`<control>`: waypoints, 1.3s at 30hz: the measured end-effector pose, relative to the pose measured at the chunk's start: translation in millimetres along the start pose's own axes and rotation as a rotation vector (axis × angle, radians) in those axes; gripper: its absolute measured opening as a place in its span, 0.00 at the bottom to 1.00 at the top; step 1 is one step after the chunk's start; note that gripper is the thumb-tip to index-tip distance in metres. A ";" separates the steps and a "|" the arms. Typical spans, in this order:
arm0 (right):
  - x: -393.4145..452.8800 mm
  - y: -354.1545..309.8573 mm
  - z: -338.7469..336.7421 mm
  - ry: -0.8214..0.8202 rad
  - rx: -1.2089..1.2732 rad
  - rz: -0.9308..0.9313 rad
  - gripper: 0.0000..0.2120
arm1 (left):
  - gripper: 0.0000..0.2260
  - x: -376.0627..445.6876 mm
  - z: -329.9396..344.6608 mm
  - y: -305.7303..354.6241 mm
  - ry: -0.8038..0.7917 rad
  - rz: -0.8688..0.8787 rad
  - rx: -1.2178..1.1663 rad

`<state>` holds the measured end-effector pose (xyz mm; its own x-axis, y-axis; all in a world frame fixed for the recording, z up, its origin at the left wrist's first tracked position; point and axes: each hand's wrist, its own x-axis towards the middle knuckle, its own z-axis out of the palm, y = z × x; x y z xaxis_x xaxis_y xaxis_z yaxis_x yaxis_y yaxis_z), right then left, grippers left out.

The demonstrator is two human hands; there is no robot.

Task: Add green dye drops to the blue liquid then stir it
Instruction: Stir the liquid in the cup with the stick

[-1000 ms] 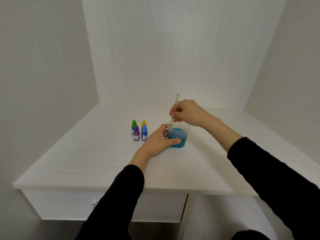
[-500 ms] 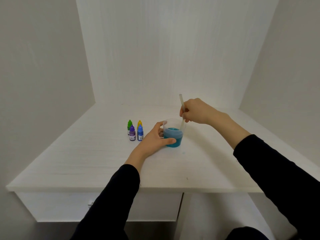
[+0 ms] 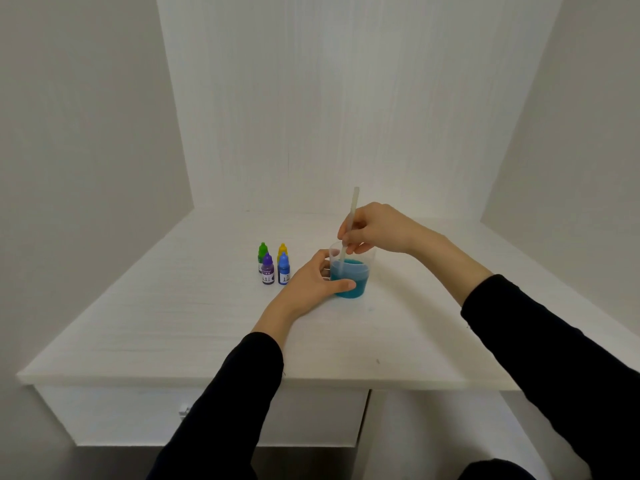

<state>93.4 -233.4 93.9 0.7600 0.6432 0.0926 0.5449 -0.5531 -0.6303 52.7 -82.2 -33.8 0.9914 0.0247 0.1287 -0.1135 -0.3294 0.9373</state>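
Dye bottles' (image 3: 273,264) label print unreadable

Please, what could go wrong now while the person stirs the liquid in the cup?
1. The stick leans against the rim of the cup; a hard stir could splash the liquid onto the white table.
2. The left hand holds the cup only from one side, so the light cup might tip.
3. The four dye bottles stand close by the left hand and could be knocked over.
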 end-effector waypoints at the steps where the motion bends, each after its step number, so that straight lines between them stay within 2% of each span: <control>1: 0.7 0.4 -0.2 -0.004 0.003 -0.005 0.04 | 0.32 0.1 -0.2 0.0 0.002 -0.002 0.001; 5: 1.0 1.1 -0.4 -0.014 -0.042 -0.024 0.07 | 0.31 0.9 -0.3 -0.8 0.000 -0.013 0.004; 10: 5.6 3.1 9.5 0.095 -0.110 -0.048 0.07 | 0.26 -0.5 -0.3 0.3 0.000 -0.018 0.001; 16: 7.8 12.7 10.8 0.203 -0.270 -0.028 0.07 | 0.31 -0.3 0.0 -0.2 0.004 -0.013 0.002; 24: -2.2 13.3 -7.8 0.124 -0.432 0.047 0.07 | 0.31 -0.6 0.3 -0.3 0.013 0.004 0.008; 32: -5.4 -0.7 -5.8 -0.004 -0.281 0.030 0.05 | 0.32 -0.5 0.2 -1.7 0.015 0.009 0.008; 39: 1.4 -3.5 7.7 0.041 -0.174 -0.040 0.06 | 0.30 0.6 0.2 -1.5 0.006 0.004 0.014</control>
<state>89.8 -226.5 90.3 0.7487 0.6460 0.1487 0.6250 -0.6131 -0.4832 53.5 -81.8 -35.2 0.9904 0.0292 0.1348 -0.1168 -0.3430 0.9320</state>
